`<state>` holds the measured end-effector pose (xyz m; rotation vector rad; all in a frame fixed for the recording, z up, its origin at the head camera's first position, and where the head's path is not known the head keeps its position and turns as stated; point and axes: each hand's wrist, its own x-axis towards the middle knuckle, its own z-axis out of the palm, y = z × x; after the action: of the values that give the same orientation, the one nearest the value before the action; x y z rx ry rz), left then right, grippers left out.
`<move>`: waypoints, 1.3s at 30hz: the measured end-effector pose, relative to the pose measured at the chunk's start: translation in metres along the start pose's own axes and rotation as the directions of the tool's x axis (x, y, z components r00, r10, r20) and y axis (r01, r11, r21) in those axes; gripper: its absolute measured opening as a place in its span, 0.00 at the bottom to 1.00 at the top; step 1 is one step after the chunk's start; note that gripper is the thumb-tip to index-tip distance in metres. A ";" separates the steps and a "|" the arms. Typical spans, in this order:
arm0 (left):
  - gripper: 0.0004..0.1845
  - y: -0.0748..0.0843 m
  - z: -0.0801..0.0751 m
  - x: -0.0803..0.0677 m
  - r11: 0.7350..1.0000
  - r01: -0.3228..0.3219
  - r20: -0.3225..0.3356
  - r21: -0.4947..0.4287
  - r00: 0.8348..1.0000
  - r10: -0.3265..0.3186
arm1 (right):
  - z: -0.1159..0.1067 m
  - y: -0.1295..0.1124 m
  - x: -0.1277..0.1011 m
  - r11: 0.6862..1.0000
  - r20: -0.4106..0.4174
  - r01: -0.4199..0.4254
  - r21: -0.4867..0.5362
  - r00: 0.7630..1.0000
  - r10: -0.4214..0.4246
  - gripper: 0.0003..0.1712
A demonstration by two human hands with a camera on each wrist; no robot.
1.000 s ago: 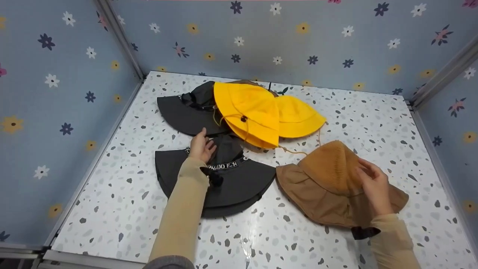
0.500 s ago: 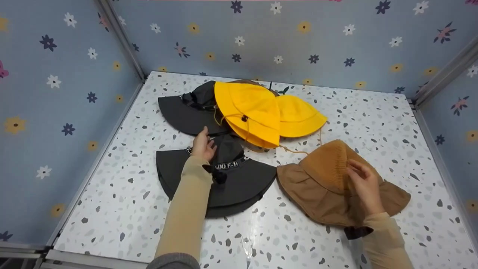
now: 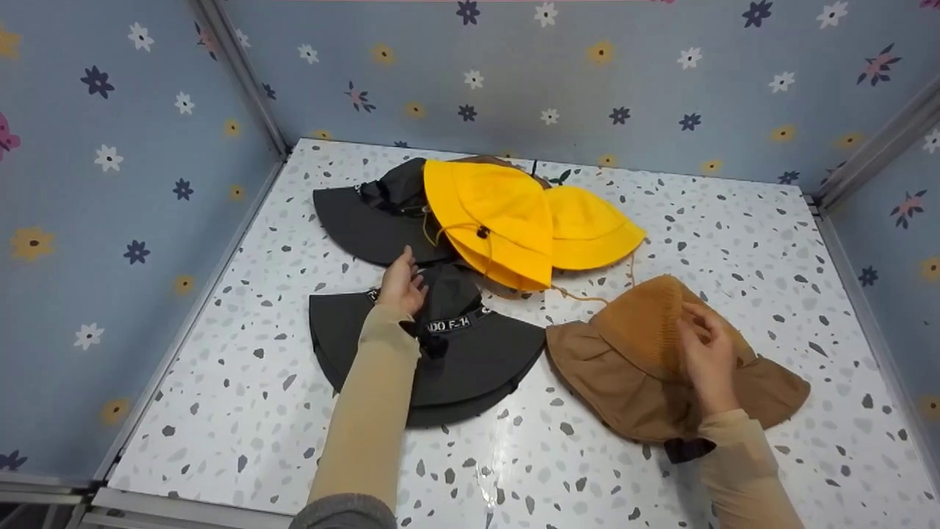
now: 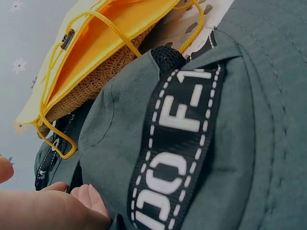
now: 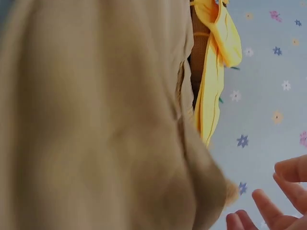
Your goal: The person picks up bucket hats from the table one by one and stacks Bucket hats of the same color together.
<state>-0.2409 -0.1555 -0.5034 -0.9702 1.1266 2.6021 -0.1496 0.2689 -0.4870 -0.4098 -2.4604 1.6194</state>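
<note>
In the head view, my left hand (image 3: 404,285) lies over the crown of a dark grey bucket hat (image 3: 477,367) with a white-lettered band. Its fingers are relaxed beside the crown; the left wrist view shows the fingertips (image 4: 91,196) close against the cloth, and contact is hard to tell. At the right, my right hand (image 3: 709,356) hovers over a brown hat (image 3: 624,397) with a tan ribbed crown. Thumb and fingers stand apart with nothing between them, as the right wrist view also shows. The wide brown brim (image 5: 105,120) fills much of that view.
Behind sit two yellow bucket hats (image 3: 499,213) (image 3: 587,228) with a cord, overlapping another dark grey hat (image 3: 367,228). A further brown hat (image 3: 481,159) is mostly hidden beneath them. Flower-patterned walls (image 3: 514,88) enclose the speckled tabletop (image 3: 250,411) at the back and sides.
My right hand has moved left across the brown hat's crown, uncovering more of its right brim. The left hand stays over the dark grey hat. Hats keep their places.
</note>
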 end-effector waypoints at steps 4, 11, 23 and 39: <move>0.32 -0.003 0.000 -0.001 1.000 -0.015 -0.004 -0.008 1.000 0.015 | 0.014 -0.007 0.001 0.994 -0.032 0.101 0.028 0.994 -0.100 0.19; 0.29 -0.007 -0.003 0.002 0.997 -0.058 0.000 -0.043 0.998 0.058 | 0.061 -0.028 0.001 0.971 0.053 0.106 0.213 0.991 -0.120 0.18; 0.31 -0.009 0.002 -0.002 0.994 -0.103 0.023 -0.038 0.994 0.104 | 0.165 -0.067 -0.002 0.754 0.500 -0.304 0.582 0.865 -0.037 0.21; 0.32 -0.008 0.005 -0.005 0.991 -0.129 0.020 -0.043 0.991 0.130 | 0.212 -0.066 0.016 0.600 0.770 -0.649 0.468 0.633 0.085 0.31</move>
<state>-0.2367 -0.1457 -0.5027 -0.9017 1.1722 2.7414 -0.2345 0.0651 -0.5110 -0.2643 -1.8226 3.2707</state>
